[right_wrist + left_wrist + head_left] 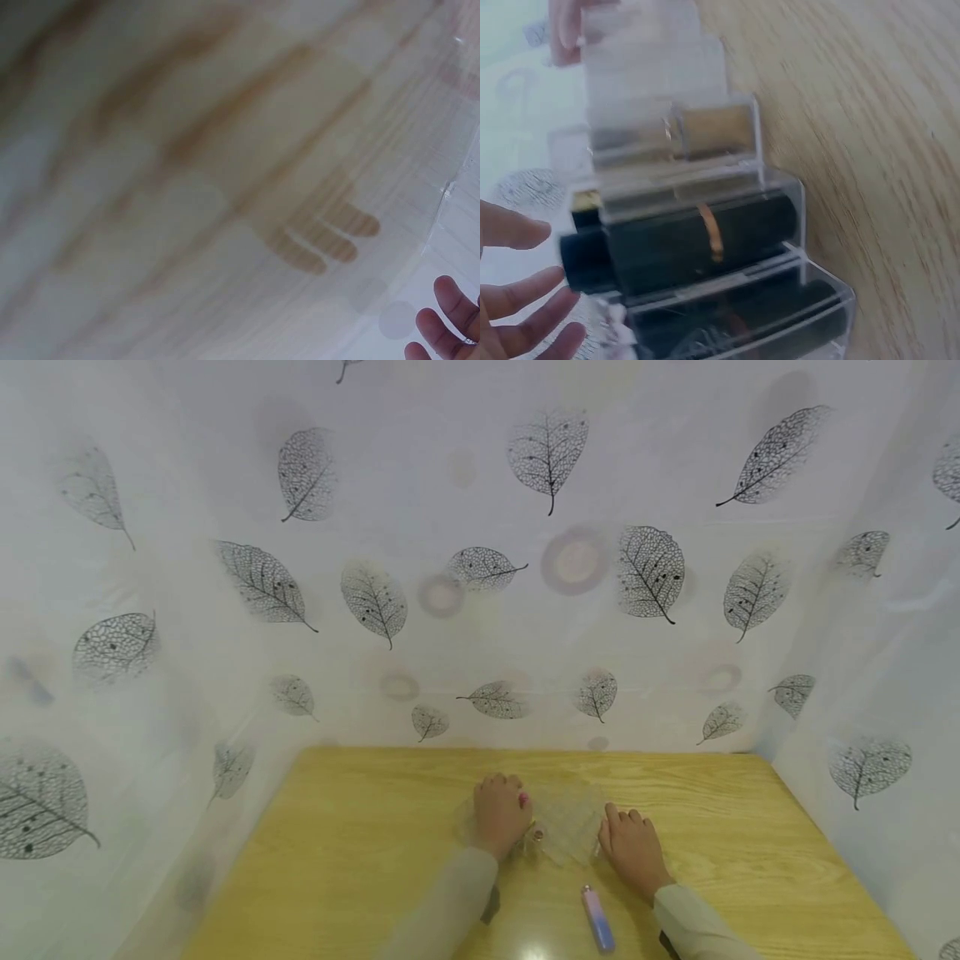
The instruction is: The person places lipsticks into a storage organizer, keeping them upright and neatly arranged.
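A clear plastic stepped organizer (572,822) lies on the wooden table between both hands. Dark lipstick tubes (705,236) with a gold band lie in its slots, and a tan-and-clear tube (716,133) fills a slot farther along. My left hand (501,814) is over the organizer's left part; its thumb and fingers (525,300) are spread around the protruding end of one dark tube. A small pink item (523,799) shows beside that hand. At the organizer's right end is my right hand (633,852), its fingertips (450,307) loosely bent and apart.
A slim pink-to-blue tube (597,920) lies on the table (360,827) between the forearms, nearer to me. Pale leaf-printed sheeting (480,635) stands behind the table and along both sides.
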Action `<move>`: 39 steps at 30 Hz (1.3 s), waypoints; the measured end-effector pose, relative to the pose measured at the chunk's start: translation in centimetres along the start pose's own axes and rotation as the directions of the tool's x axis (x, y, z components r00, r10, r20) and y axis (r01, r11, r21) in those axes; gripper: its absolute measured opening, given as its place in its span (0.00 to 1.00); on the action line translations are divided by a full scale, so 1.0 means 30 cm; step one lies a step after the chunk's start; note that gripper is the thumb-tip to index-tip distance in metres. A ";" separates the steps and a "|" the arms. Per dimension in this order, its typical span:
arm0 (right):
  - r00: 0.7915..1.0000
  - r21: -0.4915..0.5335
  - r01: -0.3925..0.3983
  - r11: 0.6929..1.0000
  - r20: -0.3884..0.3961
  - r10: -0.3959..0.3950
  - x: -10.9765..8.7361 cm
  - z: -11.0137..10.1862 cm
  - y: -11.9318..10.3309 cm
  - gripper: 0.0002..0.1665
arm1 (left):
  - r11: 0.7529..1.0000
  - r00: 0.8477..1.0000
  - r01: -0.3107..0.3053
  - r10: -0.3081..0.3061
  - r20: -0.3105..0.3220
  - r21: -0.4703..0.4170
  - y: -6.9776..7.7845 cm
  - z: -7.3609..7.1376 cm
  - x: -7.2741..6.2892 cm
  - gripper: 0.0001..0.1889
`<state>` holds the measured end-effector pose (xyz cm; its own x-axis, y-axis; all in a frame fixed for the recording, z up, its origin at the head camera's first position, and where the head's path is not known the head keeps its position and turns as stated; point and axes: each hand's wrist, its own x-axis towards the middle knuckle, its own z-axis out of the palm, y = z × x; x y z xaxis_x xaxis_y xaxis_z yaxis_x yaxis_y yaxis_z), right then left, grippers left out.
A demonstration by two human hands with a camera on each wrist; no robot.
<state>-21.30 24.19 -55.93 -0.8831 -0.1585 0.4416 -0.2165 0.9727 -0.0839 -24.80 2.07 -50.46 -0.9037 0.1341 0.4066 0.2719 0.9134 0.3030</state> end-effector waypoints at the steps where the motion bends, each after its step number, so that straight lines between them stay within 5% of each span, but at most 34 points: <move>1: 1.000 -0.001 -0.001 1.000 0.001 0.001 -0.001 0.001 0.000 0.06 | 1.000 1.000 -0.016 0.016 -0.021 -0.004 0.003 0.005 -0.006 0.08; 10: 1.000 -0.006 0.006 1.000 -0.016 -0.006 -0.007 0.019 0.009 0.07 | 0.975 0.974 -0.221 0.221 -0.040 0.012 0.106 -0.064 -0.107 0.14; 15: 1.000 -0.009 0.015 1.000 -0.022 -0.015 -0.005 0.019 0.010 0.06 | 0.969 0.966 -0.246 0.248 0.074 -0.038 0.177 -0.100 -0.180 0.16; 20: 1.000 0.002 0.006 1.000 -0.024 -0.006 -0.003 0.013 0.005 0.06 | 0.974 0.954 -0.226 0.226 0.195 -0.025 0.209 -0.029 -0.250 0.17; 25: 0.999 0.007 0.021 1.000 -0.050 -0.020 -0.006 0.007 0.001 0.07 | 0.987 0.952 -0.088 0.122 0.279 -0.133 0.240 0.038 -0.306 0.15; 29: 0.998 0.021 0.027 0.999 -0.060 -0.026 -0.009 0.002 -0.001 0.07 | 0.997 0.935 -0.005 0.033 0.353 -0.080 0.285 0.066 -0.344 0.20; 35: 0.998 0.022 0.033 0.999 -0.053 -0.031 -0.006 -0.002 -0.004 0.06 | 0.997 0.906 0.022 0.009 0.424 -0.068 0.319 0.092 -0.380 0.22; 39: 0.999 0.024 0.025 0.999 -0.045 -0.024 -0.005 -0.006 -0.005 0.05 | 0.997 0.901 0.007 0.025 0.433 -0.072 0.328 0.099 -0.383 0.20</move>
<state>-21.06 24.08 -55.82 -0.8581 -0.1741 0.4831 -0.2485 0.9641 -0.0940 -12.72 10.67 -54.72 -0.9507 0.3101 0.0009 0.2888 0.8844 0.3668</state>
